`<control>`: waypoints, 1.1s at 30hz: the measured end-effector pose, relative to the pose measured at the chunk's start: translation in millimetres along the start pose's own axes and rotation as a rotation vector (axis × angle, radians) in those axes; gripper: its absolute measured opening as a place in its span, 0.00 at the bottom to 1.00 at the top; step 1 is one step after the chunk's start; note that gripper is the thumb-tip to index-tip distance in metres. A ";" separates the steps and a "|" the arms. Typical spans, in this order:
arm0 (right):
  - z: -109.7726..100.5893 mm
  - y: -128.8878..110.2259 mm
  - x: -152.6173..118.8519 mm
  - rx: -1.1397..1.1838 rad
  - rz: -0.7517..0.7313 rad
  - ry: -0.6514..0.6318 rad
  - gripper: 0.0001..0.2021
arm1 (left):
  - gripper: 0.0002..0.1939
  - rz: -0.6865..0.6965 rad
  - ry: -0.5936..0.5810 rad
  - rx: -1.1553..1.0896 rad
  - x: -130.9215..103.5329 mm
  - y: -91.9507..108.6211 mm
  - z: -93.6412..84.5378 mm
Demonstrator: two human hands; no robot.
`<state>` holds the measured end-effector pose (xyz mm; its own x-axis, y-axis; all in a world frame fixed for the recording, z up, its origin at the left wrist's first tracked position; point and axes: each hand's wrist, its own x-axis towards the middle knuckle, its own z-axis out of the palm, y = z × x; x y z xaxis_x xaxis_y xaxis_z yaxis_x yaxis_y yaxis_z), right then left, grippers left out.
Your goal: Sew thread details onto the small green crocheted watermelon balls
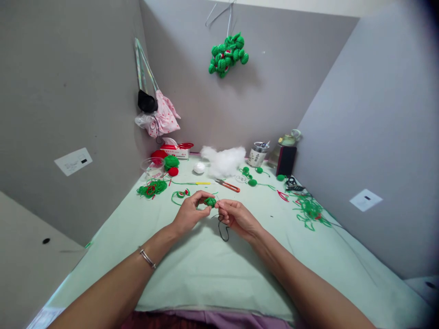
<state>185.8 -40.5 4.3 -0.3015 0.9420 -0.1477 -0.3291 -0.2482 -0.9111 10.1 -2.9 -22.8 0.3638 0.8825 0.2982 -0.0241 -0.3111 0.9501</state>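
Note:
A small green crocheted ball (210,202) is pinched between the thumb and fingers of my left hand (192,211), over the middle of the table. Close by on its right, the fingertips of my right hand (237,216) are pressed together on a thin needle (218,198), which is hard to make out. Black thread (223,234) hangs in a loop below the right fingers. Just beyond my left hand lies a small green, white and red crocheted piece (183,193) with a green yarn tail.
Orange-handled thread snips (227,185) and a yellow crochet hook (202,183) lie beyond my hands. Behind them are white stuffing (223,161), a tin (258,154) and a tissue box (178,151). Green yarn scraps (308,209) lie right, a tangle of yarn (151,188) left.

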 end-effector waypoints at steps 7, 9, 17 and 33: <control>-16.1 -11.6 -4.3 -0.671 -0.409 0.293 0.16 | 0.17 -0.195 -0.041 -0.234 -0.6 3.2 -1.4; -16.1 -12.9 -5.6 -0.786 -0.461 0.369 0.15 | 0.17 -0.214 -0.009 -0.242 -1.1 5.1 -0.9; -1.1 -0.9 -7.8 -1.019 -0.405 0.283 0.08 | 0.14 -0.133 0.036 -0.104 -4.0 2.9 8.5; -20.0 -7.9 2.5 -0.797 -0.250 0.193 0.09 | 0.12 -0.095 -0.093 -0.006 -9.4 14.3 16.7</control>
<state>205.5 -31.6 3.5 -0.1226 0.9878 0.0965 0.3836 0.1368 -0.9133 21.9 -21.6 -13.6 0.4492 0.8715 0.1970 0.0092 -0.2250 0.9743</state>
